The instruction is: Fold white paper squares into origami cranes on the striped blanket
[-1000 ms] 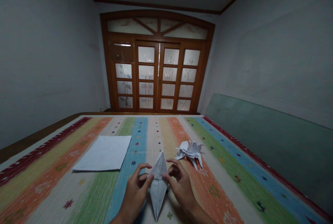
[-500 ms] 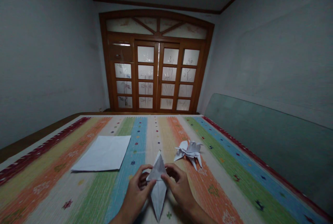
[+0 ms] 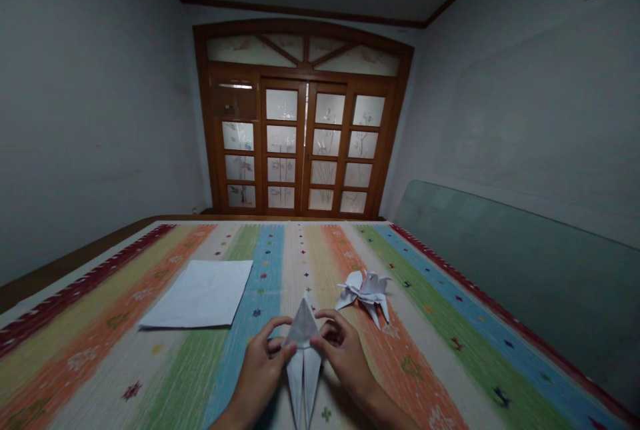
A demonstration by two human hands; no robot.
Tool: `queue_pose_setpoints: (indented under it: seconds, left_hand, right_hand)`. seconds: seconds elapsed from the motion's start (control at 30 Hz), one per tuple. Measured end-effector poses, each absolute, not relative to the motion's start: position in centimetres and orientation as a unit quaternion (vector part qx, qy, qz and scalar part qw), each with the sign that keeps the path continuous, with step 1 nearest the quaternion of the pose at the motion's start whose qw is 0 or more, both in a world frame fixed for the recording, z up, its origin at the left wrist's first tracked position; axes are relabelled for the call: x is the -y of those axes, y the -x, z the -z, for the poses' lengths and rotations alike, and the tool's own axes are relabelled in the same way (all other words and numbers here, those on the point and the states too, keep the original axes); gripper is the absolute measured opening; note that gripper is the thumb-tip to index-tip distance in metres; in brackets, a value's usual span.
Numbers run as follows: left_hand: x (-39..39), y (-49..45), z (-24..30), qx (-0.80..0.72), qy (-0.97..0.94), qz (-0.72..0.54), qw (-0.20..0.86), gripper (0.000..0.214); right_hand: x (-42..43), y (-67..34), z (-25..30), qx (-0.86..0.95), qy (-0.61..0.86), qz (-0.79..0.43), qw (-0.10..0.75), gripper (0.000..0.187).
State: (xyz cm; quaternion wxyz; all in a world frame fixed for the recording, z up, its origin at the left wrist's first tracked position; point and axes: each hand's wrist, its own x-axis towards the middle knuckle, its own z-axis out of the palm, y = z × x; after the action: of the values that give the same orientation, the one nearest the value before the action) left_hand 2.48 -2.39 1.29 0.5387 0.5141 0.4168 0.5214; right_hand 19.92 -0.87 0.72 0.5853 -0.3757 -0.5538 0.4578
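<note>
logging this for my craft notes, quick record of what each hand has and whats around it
left hand: holding the left side of the pointed folded white paper
right hand: holding the same paper from its right side
folded paper: narrow, lower end split into two points
nearby model: white origami figure, ahead and right of the hands, not touching them
loose paper: flat white sheet, ahead and left of the hands
surface: striped woven mat
background: wooden double door with frosted glass panes

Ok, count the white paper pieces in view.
3: a flat white paper square at left; a folded white paper crane at right; a pointed folded white paper form held in the left hand and right hand.
</note>
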Motion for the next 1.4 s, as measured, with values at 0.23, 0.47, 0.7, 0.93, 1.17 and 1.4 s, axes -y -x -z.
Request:
queue_pose_setpoints:
  seconds: [0.23,0.47,0.7,0.93,1.17,1.4]
  left_hand:
    - [1.9,-2.8,-0.9,-0.396,-0.513,-0.523,0.554,0.055]
    - [1.9,-2.8,-0.7,-0.417,-0.543,-0.503,0.528,0.043]
    - [1.7,-2.6,-1.1,-0.475,-0.574,-0.484,0.458,0.033]
    - [1.4,-2.5,-1.0,-0.487,-0.556,-0.488,0.465,0.033]
    - [1.2,-2.5,-0.8,-0.483,-0.54,-0.539,0.429,0.032]
    - [1.7,-2.9,-1.2,-0.465,-0.544,-0.545,0.436,0.038]
  right_hand:
    - [1.2,-19.7,-0.7,0.542,0.391,-0.45,0.592,0.042]
    - [1.8,-19.1,-0.6,0.532,0.387,-0.49,0.572,0.039]
    - [1.7,-19.0,-0.2,0.536,0.386,-0.479,0.578,0.039]
    - [1.7,-19.1,0.2,0.573,0.393,-0.452,0.56,0.036]
    - [1.9,-19.3,0.4,0.648,0.438,-0.256,0.569,0.025]
    - [2.8,-19.1,0.3,0.764,0.364,-0.173,0.504,0.03]
